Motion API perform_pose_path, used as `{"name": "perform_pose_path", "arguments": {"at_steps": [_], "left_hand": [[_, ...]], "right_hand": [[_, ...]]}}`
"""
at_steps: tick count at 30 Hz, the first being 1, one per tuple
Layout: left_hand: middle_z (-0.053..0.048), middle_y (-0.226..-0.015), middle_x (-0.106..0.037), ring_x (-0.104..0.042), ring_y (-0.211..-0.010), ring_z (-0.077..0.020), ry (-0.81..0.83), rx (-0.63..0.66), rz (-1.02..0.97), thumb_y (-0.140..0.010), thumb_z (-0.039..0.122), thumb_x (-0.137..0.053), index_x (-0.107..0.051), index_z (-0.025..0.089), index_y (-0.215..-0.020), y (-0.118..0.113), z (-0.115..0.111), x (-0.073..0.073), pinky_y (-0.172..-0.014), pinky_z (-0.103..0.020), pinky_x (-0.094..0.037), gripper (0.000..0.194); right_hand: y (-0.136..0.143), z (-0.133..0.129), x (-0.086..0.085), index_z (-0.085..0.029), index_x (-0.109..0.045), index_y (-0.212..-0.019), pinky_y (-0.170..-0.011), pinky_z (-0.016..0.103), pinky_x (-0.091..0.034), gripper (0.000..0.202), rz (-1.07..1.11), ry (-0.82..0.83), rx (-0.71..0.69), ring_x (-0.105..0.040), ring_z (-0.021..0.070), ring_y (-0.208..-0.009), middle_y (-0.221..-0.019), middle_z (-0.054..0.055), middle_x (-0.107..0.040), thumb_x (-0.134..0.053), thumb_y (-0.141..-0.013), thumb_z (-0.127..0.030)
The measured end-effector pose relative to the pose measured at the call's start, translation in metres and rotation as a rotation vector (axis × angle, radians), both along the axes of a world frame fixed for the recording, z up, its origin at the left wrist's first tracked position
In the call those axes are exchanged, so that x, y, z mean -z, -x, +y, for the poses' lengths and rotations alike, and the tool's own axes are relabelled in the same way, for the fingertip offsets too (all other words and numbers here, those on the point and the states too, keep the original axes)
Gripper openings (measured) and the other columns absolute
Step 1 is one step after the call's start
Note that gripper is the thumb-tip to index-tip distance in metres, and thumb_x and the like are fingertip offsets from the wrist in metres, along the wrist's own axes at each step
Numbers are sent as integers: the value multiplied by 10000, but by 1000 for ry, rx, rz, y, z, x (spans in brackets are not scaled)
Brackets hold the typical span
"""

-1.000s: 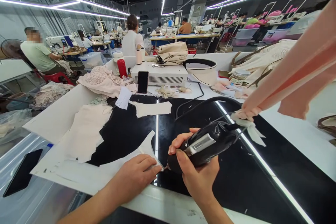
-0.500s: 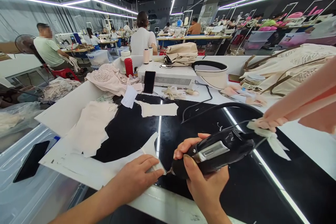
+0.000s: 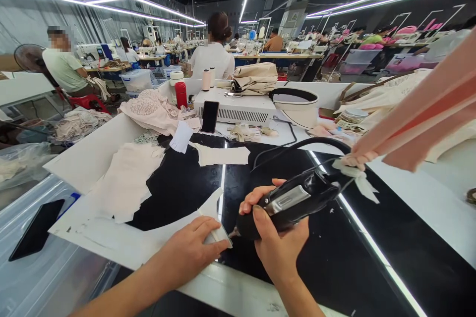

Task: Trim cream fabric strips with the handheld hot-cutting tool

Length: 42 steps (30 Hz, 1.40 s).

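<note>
My right hand [image 3: 277,237] is wrapped around a black handheld electric tool [image 3: 292,203] with a silver plate and a cord at its rear. Its small metal tip points left, close beside the edge of a pale piece [image 3: 223,234] under my left fingers. Whether the tip touches that edge I cannot tell. My left hand [image 3: 195,242] lies flat, fingers and thumb apart, pressing the pale piece onto a curved white fabric panel [image 3: 211,204]. Pink cloth strips [image 3: 405,109] are tied at the tool's rear, with a whitish knotted strip [image 3: 359,181] there.
Under the work is a black glossy board [image 3: 275,158]. Fabric pieces [image 3: 124,178] are stacked left; a short cream piece [image 3: 225,155] lies ahead. Behind stand a phone [image 3: 210,116], a white vented box [image 3: 238,109] and a visor [image 3: 295,104]. A person in white [image 3: 212,62] sits beyond.
The tool in my right hand has shifted slightly left and away from me, its tip a little farther along the edge. The pink strips hang farther left. The person ahead has turned their head.
</note>
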<state>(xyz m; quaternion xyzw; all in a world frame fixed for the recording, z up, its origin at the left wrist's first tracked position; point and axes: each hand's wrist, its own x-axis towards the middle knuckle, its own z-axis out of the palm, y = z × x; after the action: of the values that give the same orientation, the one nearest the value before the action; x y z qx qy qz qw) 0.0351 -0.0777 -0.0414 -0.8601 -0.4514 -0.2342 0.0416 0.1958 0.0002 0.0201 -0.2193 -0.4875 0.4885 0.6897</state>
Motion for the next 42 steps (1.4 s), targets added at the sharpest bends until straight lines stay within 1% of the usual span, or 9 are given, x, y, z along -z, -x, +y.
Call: {"name": "perform_pose_path", "arguments": {"at_steps": [6,12,19,22,26,29,33,38,42], "left_hand": [[-147,-1209,-605,-637,-1148,-276,38,3,-17,-979,104,-564,-627,204,-1249,0,0,-1,-919,-406,-613,295],[-142,-1189,-599,-646,-1089,-259,27,-10,-28,-970,109,-577,-631,210,-1248,-1,0,-5,-882,-379,-621,301],[-117,-1188,-596,-645,-1083,-242,65,-18,-29,-968,119,-590,-631,227,-1237,0,0,-4,-904,-367,-615,293],[-116,-1183,-599,-648,-1082,-247,62,-14,-39,-956,118,-612,-633,225,-1231,0,1,-4,-910,-369,-613,296],[-118,-1184,-609,-649,-1086,-244,50,-19,-41,-962,112,-599,-633,221,-1225,-2,-1,-6,-917,-367,-612,286],[-131,-1221,-612,-643,-1125,-265,72,-44,-27,-950,128,-634,-617,215,-1245,-6,-7,-5,-939,-398,-610,308],[-150,-1298,-602,-624,-1203,-301,106,-62,18,-930,195,-709,-572,205,-1310,-9,-16,-4,-994,-456,-593,404],[-146,-1291,-628,-643,-1194,-282,90,-75,53,-987,275,-655,-577,181,-1279,0,-12,-8,-1004,-424,-593,316],[-137,-1264,-630,-659,-1150,-273,88,-63,72,-993,258,-640,-594,180,-1242,8,-4,-9,-976,-416,-603,265]], "right_hand": [[3,0,1,-287,-583,-1162,-594,267,-561,390,-1,-1,-7,-646,116,-610,-793,-53,-684,-761,-835,-172],[4,0,0,-276,-569,-1134,-575,268,-568,360,-34,10,11,-638,115,-590,-785,-52,-676,-740,-838,-165],[7,4,1,-275,-560,-1150,-600,283,-578,378,-21,5,20,-643,120,-600,-798,-48,-672,-743,-835,-172],[10,6,1,-277,-562,-1139,-594,281,-577,385,-25,6,8,-639,119,-595,-797,-50,-675,-751,-822,-168],[11,7,2,-279,-559,-1147,-585,267,-565,371,-63,-4,11,-637,115,-593,-803,-52,-676,-731,-842,-155],[10,4,2,-274,-550,-1143,-590,279,-567,364,-81,0,12,-636,120,-593,-802,-49,-672,-729,-845,-162],[9,-1,0,-270,-548,-1131,-578,277,-563,378,-72,-1,15,-626,122,-593,-779,-50,-664,-744,-823,-170],[9,-4,-3,-274,-564,-1111,-552,263,-554,360,-61,-20,16,-631,122,-593,-775,-52,-671,-741,-819,-158],[9,-3,-5,-275,-567,-1104,-543,262,-552,360,-59,-27,23,-628,119,-576,-768,-58,-672,-737,-813,-150]]}}
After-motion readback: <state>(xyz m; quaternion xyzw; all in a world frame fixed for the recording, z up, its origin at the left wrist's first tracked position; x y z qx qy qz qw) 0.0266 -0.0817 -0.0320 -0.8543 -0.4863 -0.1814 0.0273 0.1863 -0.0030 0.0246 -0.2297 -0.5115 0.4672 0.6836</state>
